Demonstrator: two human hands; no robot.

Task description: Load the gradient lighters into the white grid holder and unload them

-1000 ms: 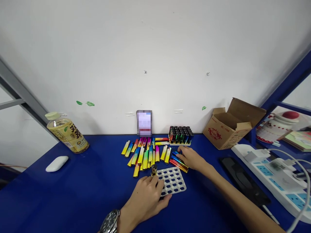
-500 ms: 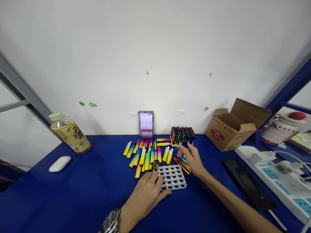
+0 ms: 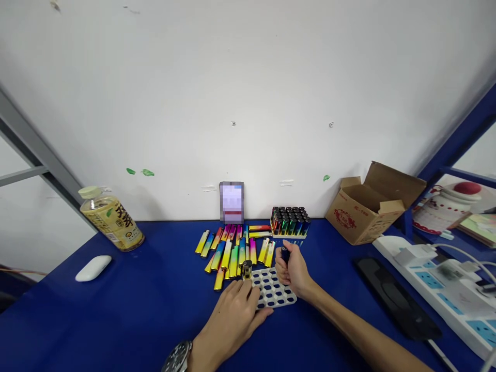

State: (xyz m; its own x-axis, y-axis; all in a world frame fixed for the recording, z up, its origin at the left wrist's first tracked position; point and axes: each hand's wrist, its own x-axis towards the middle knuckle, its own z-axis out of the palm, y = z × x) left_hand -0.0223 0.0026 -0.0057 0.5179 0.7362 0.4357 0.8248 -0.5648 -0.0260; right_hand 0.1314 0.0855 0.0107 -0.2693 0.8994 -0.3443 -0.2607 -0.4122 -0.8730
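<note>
My left hand point(image 3: 232, 315) lies on the blue table with its fingers resting on the left edge of a white tray with oval holes point(image 3: 276, 294). One lighter point(image 3: 247, 269) stands upright in the tray's far left corner. My right hand point(image 3: 293, 268) is closed around a dark lighter point(image 3: 285, 253), held upright over the tray's far right side. Several rainbow-coloured lighters point(image 3: 232, 248) lie in a loose heap just beyond the tray. A full tray of upright lighters point(image 3: 290, 221) stands behind them by the wall.
A tea bottle point(image 3: 110, 219) and a white mouse point(image 3: 93, 267) sit at the left. A small card point(image 3: 231, 201) leans on the wall. An open cardboard box point(image 3: 372, 201), a black flat object point(image 3: 395, 297) and a white power strip point(image 3: 437, 289) are at the right.
My right hand has lifted a dark lighter from the pile at the right and brought it back over the white tray. My left hand has stayed on the tray.
</note>
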